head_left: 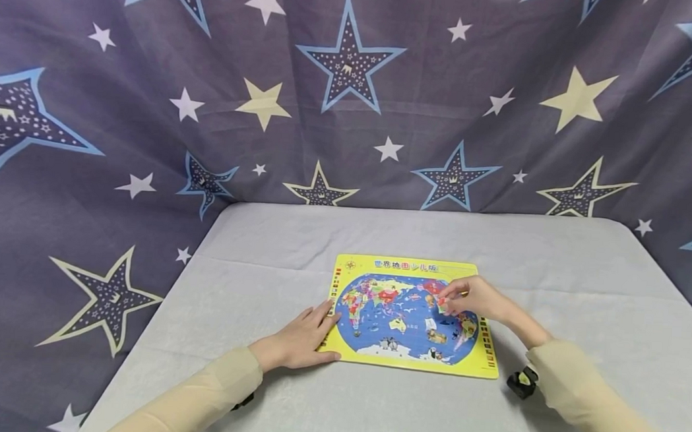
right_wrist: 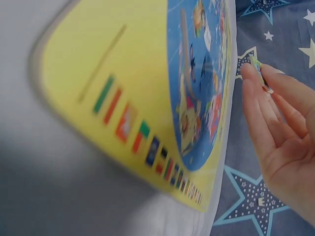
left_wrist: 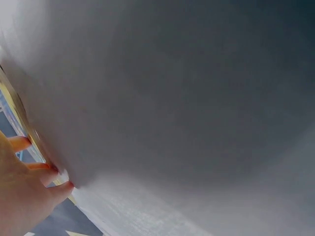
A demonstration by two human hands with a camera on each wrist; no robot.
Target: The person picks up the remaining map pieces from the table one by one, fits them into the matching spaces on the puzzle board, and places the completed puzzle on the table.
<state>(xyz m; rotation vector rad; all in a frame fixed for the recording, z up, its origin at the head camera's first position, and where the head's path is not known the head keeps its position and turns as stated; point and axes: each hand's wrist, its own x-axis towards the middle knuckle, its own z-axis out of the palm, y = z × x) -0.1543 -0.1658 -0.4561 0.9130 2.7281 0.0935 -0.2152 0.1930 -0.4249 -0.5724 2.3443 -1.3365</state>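
A yellow-bordered world map puzzle board point(head_left: 414, 363) lies flat on the table, its blue oval map printed with countries and animals. My left hand point(head_left: 301, 337) rests at the board's left edge, fingers spread, some fingertips over the border. In the left wrist view, the fingers point(left_wrist: 59, 189) of that hand touch the edge. Above the right part of the map, my right hand point(head_left: 473, 298) pinches a small puzzle piece point(right_wrist: 257, 69) between thumb and fingertips. The right wrist view shows the piece held on edge, apart from the board; most of its printed face is turned away.
A pale grey cloth covers the table point(head_left: 284, 252) around the board. Behind and to the left hangs a dark curtain point(head_left: 351, 137) with stars. A black wrist camera point(head_left: 522, 383) sits below the right sleeve.
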